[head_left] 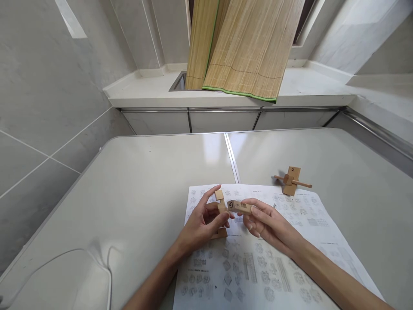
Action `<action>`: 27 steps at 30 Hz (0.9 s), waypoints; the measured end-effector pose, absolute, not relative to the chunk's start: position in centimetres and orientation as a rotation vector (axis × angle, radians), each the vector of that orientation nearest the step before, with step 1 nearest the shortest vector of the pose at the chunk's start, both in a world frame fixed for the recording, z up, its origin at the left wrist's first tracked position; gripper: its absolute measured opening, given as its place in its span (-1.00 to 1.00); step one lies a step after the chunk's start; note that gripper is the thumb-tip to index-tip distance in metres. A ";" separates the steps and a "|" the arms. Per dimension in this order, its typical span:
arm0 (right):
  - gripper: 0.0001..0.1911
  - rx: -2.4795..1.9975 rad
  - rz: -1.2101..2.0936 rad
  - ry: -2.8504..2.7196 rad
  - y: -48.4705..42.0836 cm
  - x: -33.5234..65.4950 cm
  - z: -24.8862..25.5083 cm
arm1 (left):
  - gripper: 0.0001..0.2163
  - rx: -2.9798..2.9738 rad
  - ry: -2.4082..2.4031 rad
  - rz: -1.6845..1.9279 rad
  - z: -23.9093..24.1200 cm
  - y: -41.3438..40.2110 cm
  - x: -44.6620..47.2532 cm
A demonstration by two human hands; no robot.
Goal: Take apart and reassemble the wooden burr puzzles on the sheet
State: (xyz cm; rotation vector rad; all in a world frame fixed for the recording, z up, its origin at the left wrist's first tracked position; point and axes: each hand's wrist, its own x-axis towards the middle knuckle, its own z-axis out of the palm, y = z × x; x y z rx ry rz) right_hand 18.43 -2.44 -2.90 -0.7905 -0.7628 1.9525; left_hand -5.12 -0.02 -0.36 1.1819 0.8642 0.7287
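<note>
My left hand (206, 217) is closed around a notched wooden puzzle piece (219, 196), which stands up between thumb and fingers. Another wooden piece (221, 233) shows just under that hand; whether it is held or lies on the paper I cannot tell. Between the thumb and fingers of my right hand (263, 217) is a wooden puzzle bar (239, 206) with a notch and a dark mark on its end. The bar's marked end is close beside the left hand's piece. Both hands are above a printed instruction sheet (235, 275) with many small diagrams.
A wooden assembly (292, 181) marked 2, with a thin rod through it, sits at the sheet's far right corner. A white cable (108, 271) lies on the table (145, 185) at left. Behind the table are a counter (145, 90) and a hanging bamboo mat (248, 51).
</note>
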 end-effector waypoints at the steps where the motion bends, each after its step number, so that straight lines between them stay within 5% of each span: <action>1: -0.72 -0.787 1.952 -0.755 -2.4 18.4 -2.9 | -0.29 1.188 0.858 0.727 -0.3 0.0 -5.1; 27: -0.74 -0.765 1.959 -0.589 -2.0 18.6 -2.8 | -0.64 2.236 1.412 0.576 -1.2 0.6 -6.3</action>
